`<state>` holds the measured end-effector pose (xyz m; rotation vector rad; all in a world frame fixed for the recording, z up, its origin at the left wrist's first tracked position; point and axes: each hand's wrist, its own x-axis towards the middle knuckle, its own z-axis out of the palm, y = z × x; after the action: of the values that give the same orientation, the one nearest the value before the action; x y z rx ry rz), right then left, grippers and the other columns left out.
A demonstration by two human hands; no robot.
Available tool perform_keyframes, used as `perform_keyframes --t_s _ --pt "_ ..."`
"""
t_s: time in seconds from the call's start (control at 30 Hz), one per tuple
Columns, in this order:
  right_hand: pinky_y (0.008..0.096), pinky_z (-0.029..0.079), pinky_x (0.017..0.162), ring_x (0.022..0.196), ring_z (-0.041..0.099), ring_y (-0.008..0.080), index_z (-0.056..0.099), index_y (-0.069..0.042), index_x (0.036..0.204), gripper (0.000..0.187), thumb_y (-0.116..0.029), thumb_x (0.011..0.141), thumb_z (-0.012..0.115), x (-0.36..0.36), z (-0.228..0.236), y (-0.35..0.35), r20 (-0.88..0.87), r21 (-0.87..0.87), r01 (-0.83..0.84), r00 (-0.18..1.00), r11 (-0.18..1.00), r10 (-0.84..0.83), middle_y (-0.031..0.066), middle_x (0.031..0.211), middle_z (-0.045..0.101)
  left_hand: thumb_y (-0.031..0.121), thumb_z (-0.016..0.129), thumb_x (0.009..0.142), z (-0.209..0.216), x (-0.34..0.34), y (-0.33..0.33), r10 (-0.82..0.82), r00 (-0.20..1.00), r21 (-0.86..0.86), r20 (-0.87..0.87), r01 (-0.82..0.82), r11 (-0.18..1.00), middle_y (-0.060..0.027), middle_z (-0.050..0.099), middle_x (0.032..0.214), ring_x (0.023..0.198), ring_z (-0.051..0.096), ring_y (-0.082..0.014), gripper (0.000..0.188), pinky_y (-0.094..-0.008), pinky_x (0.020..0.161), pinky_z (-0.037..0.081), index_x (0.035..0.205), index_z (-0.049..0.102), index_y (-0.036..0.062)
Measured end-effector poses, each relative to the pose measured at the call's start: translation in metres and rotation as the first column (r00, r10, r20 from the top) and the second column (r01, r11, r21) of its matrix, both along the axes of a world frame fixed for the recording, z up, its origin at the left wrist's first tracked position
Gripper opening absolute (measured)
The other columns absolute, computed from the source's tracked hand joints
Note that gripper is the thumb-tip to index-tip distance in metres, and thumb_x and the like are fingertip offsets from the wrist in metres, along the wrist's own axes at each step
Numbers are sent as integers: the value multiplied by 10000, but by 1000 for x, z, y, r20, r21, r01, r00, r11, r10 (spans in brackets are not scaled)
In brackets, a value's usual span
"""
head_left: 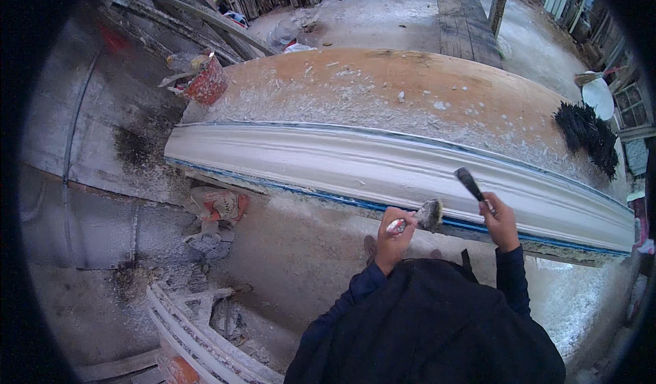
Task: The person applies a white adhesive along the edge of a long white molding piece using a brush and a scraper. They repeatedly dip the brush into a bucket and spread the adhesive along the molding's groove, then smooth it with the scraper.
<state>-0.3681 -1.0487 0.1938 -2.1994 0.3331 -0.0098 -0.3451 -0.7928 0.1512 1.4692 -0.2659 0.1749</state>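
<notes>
My left hand [394, 239] is closed round the handle of a paintbrush [429, 214], whose bristles lie over the near edge of a long white moulding [328, 155]. Further right, my right hand [500, 221] grips a scraper [469, 183] with a dark, flat blade pointing away from me, above the moulding's face. Whether the blade touches the surface I cannot tell. Lengthwise grooves run along the white piece, and blue strips [301, 190] edge its near side. It lies on a wooden workbench [478, 87], across in front of me.
White crumbs and flakes cover the bench behind the moulding. A red bucket [207, 83] stands at its left end, a bundle of black fibres [586, 138] at its right. A torn sack [222, 205] sits below the bench's left side. White moulding lengths [198, 339] stand at lower left.
</notes>
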Motion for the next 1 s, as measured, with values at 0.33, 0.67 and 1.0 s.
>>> perform_keyframes --t_s 0.33,0.67,1.0 --pt "394 472 627 722 616 343 610 -87 1020 221 -225 847 596 22 3 80 -42 -162 -283 959 945 280 180 834 635 8 608 800 42 77 281 394 733 565 554 -679 468 -94 562 836 822 558 -234 67 -338 786 441 833 559 41" --pt "454 479 689 794 609 369 629 -102 1040 268 -275 847 562 58 4 153 -290 -301 -491 864 817 412 173 847 646 -17 589 818 41 79 329 550 788 268 276 -613 743 -76 472 858 838 553 -213 105 -413 848 502 835 497 32" --pt "498 452 628 739 599 391 572 -74 975 229 -276 875 527 145 -23 336 -152 -220 -581 814 783 561 186 776 626 -8 626 799 29 44 310 544 811 218 217 -583 782 -94 483 874 846 555 -218 109 -395 826 517 813 529 40"
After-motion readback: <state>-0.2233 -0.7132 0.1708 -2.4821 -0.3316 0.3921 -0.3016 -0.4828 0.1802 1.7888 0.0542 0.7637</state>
